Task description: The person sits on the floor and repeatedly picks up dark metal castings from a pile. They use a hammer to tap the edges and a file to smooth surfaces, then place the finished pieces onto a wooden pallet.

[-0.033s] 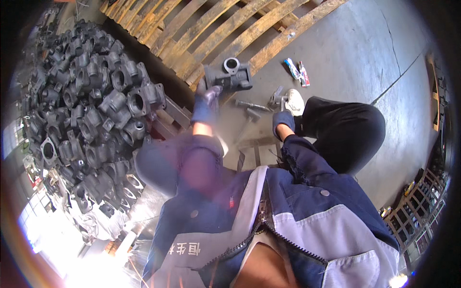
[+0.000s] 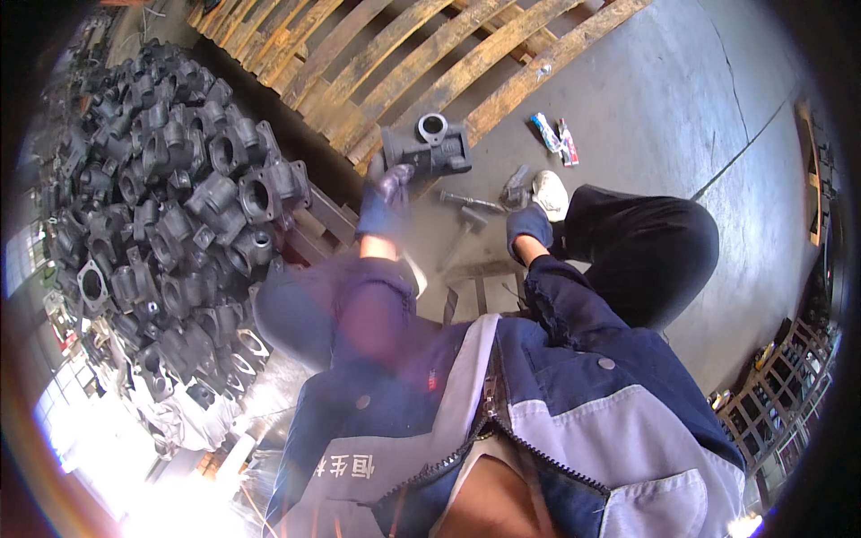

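My left hand (image 2: 387, 195), in a dark glove, is closed around a dark grey metal pipe casting (image 2: 432, 151) with a round flanged opening facing up. The casting is raised above the floor near the pallet's corner. My gloved right hand (image 2: 529, 226) is closed beside my white shoe (image 2: 550, 194). A grey metal tool (image 2: 515, 188) extends from its far side; its exact kind cannot be made out, and its grip is hidden by the fingers. Between my hands lie a metal bar (image 2: 471, 200) and a hammer-like tool (image 2: 472, 218).
A large heap of similar dark castings (image 2: 170, 206) stands on my left. Slatted wooden pallet (image 2: 421, 76) lies ahead. Two colourful crumpled packets (image 2: 556, 139) are on the concrete floor (image 2: 664, 108). A wire-mesh container (image 2: 778, 394) stands at the far right.
The grey tool at my right hand has turned, and that hand sits slightly nearer me. My left hand and the casting have barely shifted.
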`<state>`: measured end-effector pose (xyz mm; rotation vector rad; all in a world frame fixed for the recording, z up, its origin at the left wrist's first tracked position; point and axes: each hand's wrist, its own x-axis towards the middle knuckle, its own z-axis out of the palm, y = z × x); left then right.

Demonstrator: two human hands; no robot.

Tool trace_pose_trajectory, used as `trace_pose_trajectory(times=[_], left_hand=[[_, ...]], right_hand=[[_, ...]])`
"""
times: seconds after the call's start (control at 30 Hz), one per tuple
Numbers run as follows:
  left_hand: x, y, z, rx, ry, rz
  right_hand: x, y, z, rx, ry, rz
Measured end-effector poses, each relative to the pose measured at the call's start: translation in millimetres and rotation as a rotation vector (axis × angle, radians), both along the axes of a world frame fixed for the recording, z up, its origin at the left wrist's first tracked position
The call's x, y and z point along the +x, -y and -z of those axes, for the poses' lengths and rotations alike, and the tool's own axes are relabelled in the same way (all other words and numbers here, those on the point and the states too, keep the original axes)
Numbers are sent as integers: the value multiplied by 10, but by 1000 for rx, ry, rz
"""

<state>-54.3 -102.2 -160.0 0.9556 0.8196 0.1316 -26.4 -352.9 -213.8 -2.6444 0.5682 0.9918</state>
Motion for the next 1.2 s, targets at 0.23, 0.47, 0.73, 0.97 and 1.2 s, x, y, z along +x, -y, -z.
trace_pose_trajectory(times=[0.23, 0.47, 0.73, 0.97, 1.2], left_hand=[[-230, 29, -91, 731, -250, 333], [-60, -96, 281, 470, -152, 170], [65, -58, 206, 200, -142, 49], [-105, -41, 107, 575, -429, 116], [-83, -44, -489, 873, -432, 197]], right_hand=[[560, -838, -713, 823, 398, 109], [679, -1037, -812, 835, 136, 70], [714, -676, -90, 1330, -90, 482], [499, -801, -427, 1356, -123, 511], [174, -1029, -244, 1650, -408, 790]])
